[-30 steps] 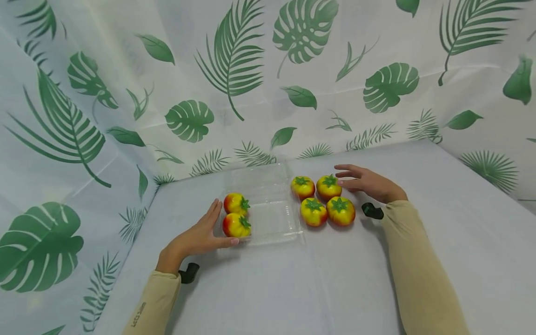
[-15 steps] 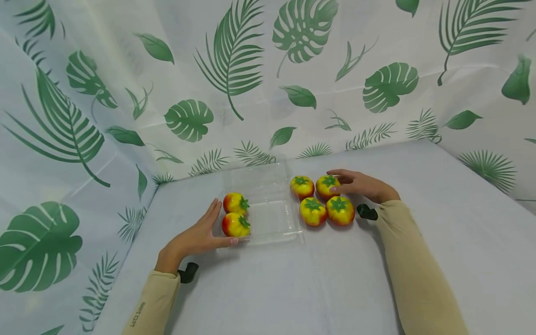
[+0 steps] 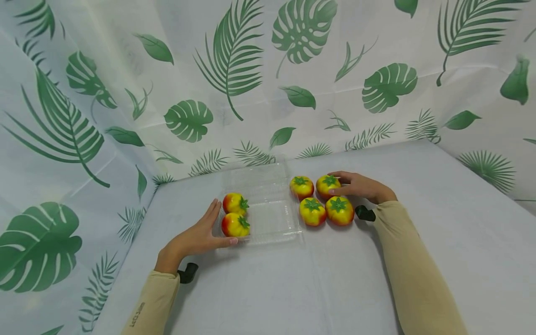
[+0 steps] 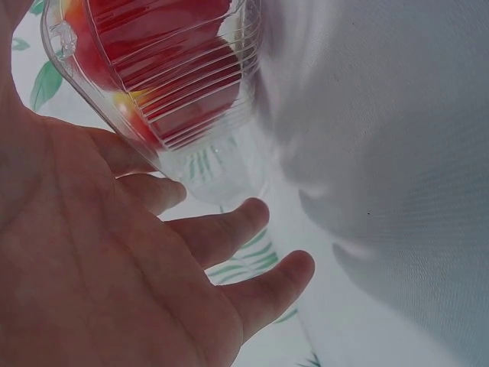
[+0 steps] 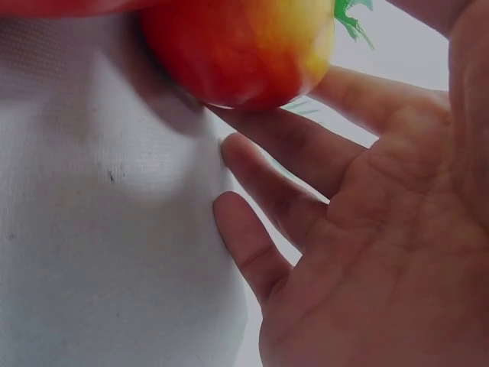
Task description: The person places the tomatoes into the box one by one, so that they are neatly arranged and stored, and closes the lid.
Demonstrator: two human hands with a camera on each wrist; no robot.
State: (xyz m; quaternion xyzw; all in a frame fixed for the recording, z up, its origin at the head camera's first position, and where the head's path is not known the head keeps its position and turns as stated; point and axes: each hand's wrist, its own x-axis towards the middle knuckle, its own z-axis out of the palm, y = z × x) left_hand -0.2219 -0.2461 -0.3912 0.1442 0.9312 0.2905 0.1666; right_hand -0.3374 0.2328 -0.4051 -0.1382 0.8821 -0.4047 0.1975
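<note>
A clear plastic clamshell box [image 3: 270,218] lies on the table with its lid laid back. Along its left side are two yellow-and-red tomato-like fruits with green star-shaped tops, a rear one [image 3: 232,204] and a front one [image 3: 234,225]. My left hand [image 3: 194,239] rests against the box's left side, its thumb along the front edge and fingers spread. On the right, my right hand [image 3: 362,186] holds the back right fruit [image 3: 326,186] of a group, thumb in front and fingers behind. In the right wrist view, that fruit [image 5: 244,53] touches the fingers; the thumb's tip is hidden.
Beside the held fruit sit three like it: back left [image 3: 301,187], front left [image 3: 311,213] and front right [image 3: 340,212]. The box's lid [image 3: 257,179] reaches toward the leaf-printed curtain [image 3: 251,93] behind the white-covered table [image 3: 268,293].
My right hand has moved left and closed its thumb and fingers about the back right fruit. The left hand and the box have stayed in place.
</note>
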